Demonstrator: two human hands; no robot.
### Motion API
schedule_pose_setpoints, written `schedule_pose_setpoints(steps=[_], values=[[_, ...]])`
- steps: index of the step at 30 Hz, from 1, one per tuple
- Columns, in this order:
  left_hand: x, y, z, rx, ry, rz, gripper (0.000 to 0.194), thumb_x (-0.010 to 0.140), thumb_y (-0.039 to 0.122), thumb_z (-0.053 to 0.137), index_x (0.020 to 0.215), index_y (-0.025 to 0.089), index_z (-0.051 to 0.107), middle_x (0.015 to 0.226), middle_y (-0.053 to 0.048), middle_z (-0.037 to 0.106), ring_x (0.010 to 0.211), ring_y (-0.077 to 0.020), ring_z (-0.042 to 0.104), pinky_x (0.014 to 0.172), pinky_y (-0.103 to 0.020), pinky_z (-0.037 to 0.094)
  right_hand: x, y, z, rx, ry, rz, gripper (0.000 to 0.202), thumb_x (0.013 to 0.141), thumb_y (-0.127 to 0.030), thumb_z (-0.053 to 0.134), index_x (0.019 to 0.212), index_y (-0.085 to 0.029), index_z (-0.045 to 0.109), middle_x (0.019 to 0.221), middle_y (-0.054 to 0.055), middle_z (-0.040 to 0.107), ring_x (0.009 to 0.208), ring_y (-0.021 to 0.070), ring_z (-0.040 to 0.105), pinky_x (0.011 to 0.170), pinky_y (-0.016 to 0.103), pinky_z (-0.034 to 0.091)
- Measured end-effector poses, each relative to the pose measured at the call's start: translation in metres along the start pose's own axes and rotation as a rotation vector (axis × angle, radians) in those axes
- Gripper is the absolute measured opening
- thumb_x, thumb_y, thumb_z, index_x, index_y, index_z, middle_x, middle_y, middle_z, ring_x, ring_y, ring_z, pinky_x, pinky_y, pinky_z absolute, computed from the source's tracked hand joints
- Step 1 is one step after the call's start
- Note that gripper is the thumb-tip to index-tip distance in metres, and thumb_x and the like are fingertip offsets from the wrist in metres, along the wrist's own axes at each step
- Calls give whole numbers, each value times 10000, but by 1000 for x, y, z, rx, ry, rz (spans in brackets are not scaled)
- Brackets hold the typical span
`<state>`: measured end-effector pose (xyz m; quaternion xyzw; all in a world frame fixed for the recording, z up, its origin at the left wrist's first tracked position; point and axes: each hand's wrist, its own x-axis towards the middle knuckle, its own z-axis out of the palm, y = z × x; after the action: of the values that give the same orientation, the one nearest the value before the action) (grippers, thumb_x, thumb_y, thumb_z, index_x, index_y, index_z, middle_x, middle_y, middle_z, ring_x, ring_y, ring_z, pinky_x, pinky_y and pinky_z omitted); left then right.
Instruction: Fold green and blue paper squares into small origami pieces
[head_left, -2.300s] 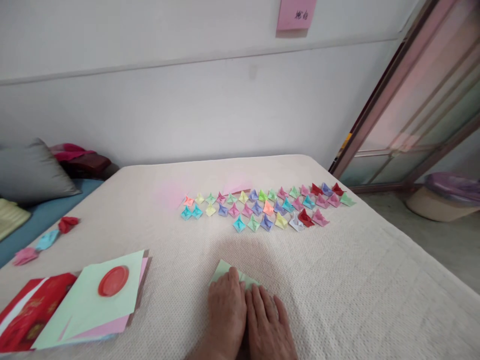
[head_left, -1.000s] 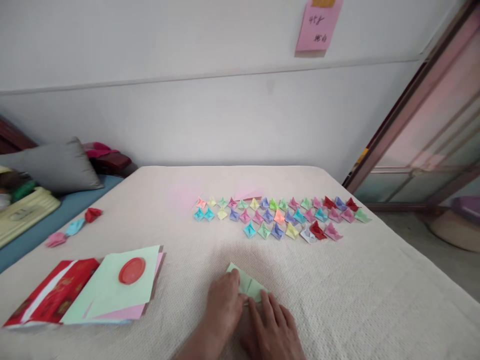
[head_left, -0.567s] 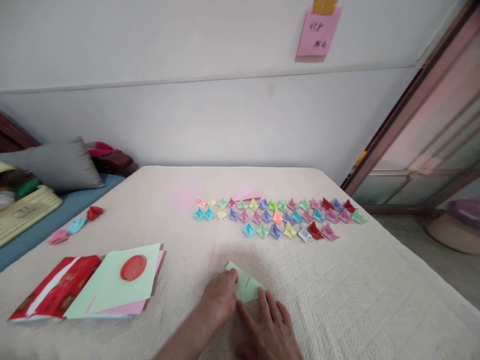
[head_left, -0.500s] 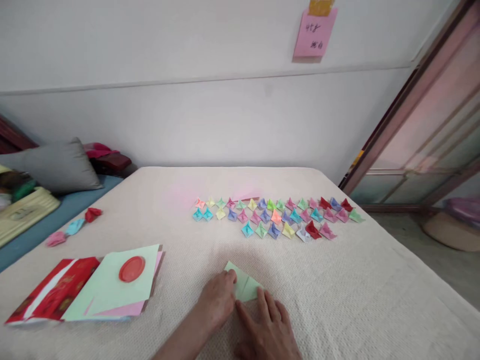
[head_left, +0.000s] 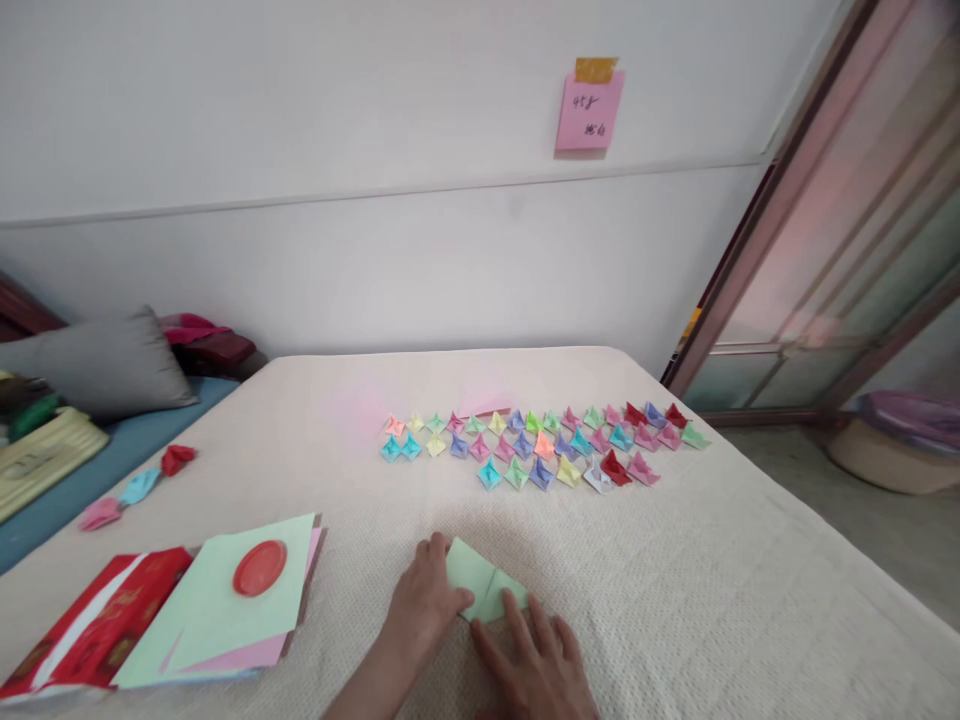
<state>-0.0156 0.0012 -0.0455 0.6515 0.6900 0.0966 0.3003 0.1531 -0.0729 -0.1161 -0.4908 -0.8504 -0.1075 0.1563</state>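
A light green sheet of folded paper (head_left: 480, 582) lies on the cloth-covered surface before me, a crease running across it. At its left side is my left hand (head_left: 424, 592), the thumb on the paper's lower edge and the fingers round the left corner. My right hand (head_left: 534, 650) lies with fingers spread, its fingertips resting on the paper's lower right part. Beyond both hands stand rows of small folded paper shapes in many colours, among them a blue one (head_left: 490, 474) and a dark red one (head_left: 616, 467).
To the left, a red round lid (head_left: 259, 568) rests on a stack of coloured paper (head_left: 217, 610), beside a red packet (head_left: 101, 615). Farther left lie three crumpled pieces, one red (head_left: 178, 460). A pink note (head_left: 589, 112) is taped to the wall. A grey pillow (head_left: 97, 370) sits left.
My left hand has shifted from the paper's middle left to its left edge, its fingers now opened out round the corner. My right fingertips rest farther onto the paper. The view has tilted up slightly.
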Motion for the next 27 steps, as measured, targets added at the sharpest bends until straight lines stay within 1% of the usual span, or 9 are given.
schedule_pose_setpoints(steps=[3,7,9,12,16,19,21,24,27], values=[[8,-6,3,-128,-18,-46,451,583,156,661,1014,167,528,921,-59,654,857,-221,615,714,-277,424,-3,0,5,-33,7,24,753,580,-766,607,1231,-394,542,1191,165,666,981,475,629,672,649,499],[6,-10,4,-293,-31,-82,313,593,106,634,899,165,598,731,-6,662,661,-167,612,572,-235,408,-5,-1,10,-92,16,11,825,494,-692,733,1247,-429,520,1179,150,674,958,483,633,666,650,495],[0,-10,5,-366,-44,-91,206,596,110,629,796,162,628,624,18,634,567,-148,580,508,-225,378,-5,-3,10,-119,10,35,861,466,-608,799,1260,-460,498,1191,144,668,965,486,631,684,647,488],[-7,-8,9,-459,-56,-117,77,580,115,622,641,162,630,454,51,536,454,-131,509,435,-220,316,-3,-10,9,-164,-8,141,785,536,-399,839,1232,-518,495,1207,119,663,1026,477,610,753,652,457],[-11,-2,11,-589,-44,-157,63,589,134,588,538,170,579,355,71,427,361,-105,413,379,-212,244,-1,-18,7,-192,-12,190,702,619,-183,777,1176,-534,533,1171,109,686,1023,459,623,771,637,444],[-14,4,10,-709,-44,-190,46,643,174,552,613,164,586,367,73,420,342,-92,393,356,-195,215,0,-20,7,-124,-23,259,663,612,-140,751,1164,-462,572,1198,107,674,1058,439,611,826,628,431],[-18,8,10,-796,-54,-218,110,691,217,536,754,156,602,467,46,516,391,-98,475,366,-180,265,2,-16,6,-11,-40,331,587,611,-137,715,1141,-365,605,1212,112,667,1087,413,600,873,608,424],[-23,14,11,-919,-70,-246,261,757,282,509,992,175,550,754,-22,643,554,-129,620,468,-205,427,8,-5,-2,262,-61,430,451,678,-99,580,1096,-267,611,1141,91,706,1070,317,627,887,477,456],[-26,18,13,-990,-74,-239,299,767,305,518,1044,194,493,882,-53,648,627,-163,667,528,-247,481,16,10,-15,566,-83,518,344,769,-116,470,1071,-222,593,1001,82,739,937,237,679,781,333,492]])
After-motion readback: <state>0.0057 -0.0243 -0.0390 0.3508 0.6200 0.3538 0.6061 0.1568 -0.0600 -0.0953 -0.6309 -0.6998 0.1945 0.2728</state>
